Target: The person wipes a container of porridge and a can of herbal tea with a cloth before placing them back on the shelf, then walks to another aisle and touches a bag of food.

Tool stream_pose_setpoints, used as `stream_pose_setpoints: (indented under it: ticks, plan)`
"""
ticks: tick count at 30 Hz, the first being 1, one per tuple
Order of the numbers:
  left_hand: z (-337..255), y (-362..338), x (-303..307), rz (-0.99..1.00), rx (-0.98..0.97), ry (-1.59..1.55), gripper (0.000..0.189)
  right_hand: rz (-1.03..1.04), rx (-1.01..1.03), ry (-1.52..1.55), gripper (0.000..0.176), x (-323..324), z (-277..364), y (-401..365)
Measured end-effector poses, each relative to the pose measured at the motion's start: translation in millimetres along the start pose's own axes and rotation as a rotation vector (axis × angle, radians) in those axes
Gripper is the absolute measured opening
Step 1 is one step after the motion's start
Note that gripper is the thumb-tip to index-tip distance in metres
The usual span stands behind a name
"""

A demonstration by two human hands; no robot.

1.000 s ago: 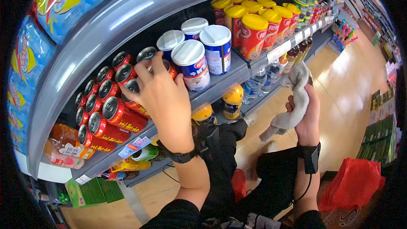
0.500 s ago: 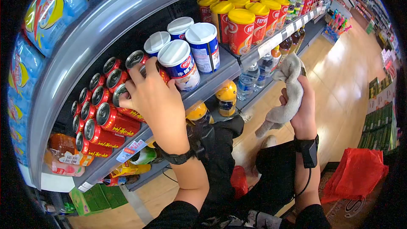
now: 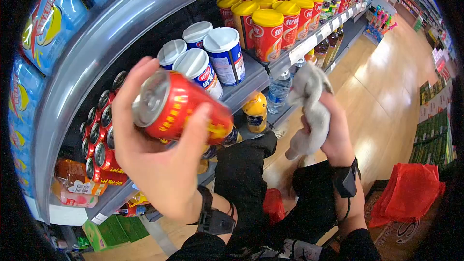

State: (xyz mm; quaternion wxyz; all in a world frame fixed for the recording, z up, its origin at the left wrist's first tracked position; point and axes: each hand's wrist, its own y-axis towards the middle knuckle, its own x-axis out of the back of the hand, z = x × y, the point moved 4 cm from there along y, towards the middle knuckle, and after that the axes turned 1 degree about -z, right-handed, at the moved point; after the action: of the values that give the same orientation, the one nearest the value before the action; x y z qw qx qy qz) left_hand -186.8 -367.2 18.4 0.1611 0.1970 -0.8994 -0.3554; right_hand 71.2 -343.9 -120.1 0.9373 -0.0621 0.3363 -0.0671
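Observation:
My left hand (image 3: 162, 179) is closed around a red soda-size drink can (image 3: 186, 108) with yellow lettering, held up tilted in front of the shelf, its silver top facing left. The can is slightly blurred. Behind it, more red cans (image 3: 107, 157) stand in rows on the shelf, partly hidden by the hand. Blue canisters with white lids (image 3: 224, 55) stand just beyond. Over to the right, my right hand (image 3: 333, 128) grips a crumpled grey-white cloth (image 3: 313, 101), which hangs down from the fingers in front of the shelf edge.
Red canisters with yellow lids (image 3: 268, 36) line the shelf farther along. Water bottles (image 3: 279, 92) and a yellow-capped container (image 3: 255, 111) sit on the level below. Blue packages (image 3: 53, 24) are stacked at left. A red bag (image 3: 406, 195) lies on a box at lower right.
My left hand has lifted a red can off the shelf and brought it up toward me. The right hand, with the cloth, has shifted slightly left.

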Motion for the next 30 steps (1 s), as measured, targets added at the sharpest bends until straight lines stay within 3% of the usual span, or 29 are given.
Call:
stream_pose_setpoints:
  ticks: [4,6,10,12,14,16,17,20,21,22,24,26,28,30]
  plan:
    - [3,1,-48,0.198,-0.048,-0.229,0.082,0.295,0.066,-0.090,0.058,-39,-8,-29]
    - [11,-6,-83,0.356,0.261,-0.585,0.083,0.258,0.124,-0.014,0.057,-41,-5,-34]
    - [36,-29,-132,0.520,0.491,-1.016,0.060,0.240,0.197,0.111,0.051,-30,9,-30]
    - [39,-37,-149,0.562,0.549,-0.942,0.054,0.119,0.373,0.019,0.050,-22,16,-27]
    - [39,-43,-157,0.584,0.572,-0.920,0.052,0.037,0.416,-0.030,0.049,-14,18,-23]
    - [44,-46,-162,0.628,0.591,-0.882,0.051,-0.075,0.554,-0.303,0.052,-5,23,-21]
    - [48,-45,-164,0.662,0.594,-0.842,0.049,-0.076,0.556,-0.307,0.052,-4,25,-23]
    - [62,-39,-166,0.624,0.506,-0.783,0.046,0.112,0.927,-0.936,0.036,-23,38,-42]
    - [64,-38,-163,0.653,0.578,-0.872,0.044,0.240,0.934,-0.979,0.031,-28,40,-44]
    - [64,-36,-161,0.653,0.573,-0.871,0.044,0.240,0.939,-0.976,0.031,-29,45,-48]
    - [63,-34,-159,0.647,0.619,-0.887,0.045,0.530,0.730,-1.183,0.036,-34,38,-54]
    - [64,-35,-160,0.638,0.612,-0.902,0.044,0.537,0.709,-1.148,0.035,-28,35,-51]
    - [59,-37,-163,0.732,0.456,-0.832,0.042,0.340,0.787,-1.097,0.035,-23,43,-48]
    - [54,-41,-165,0.805,0.372,-0.746,0.046,0.288,0.802,-1.053,0.037,-17,46,-44]
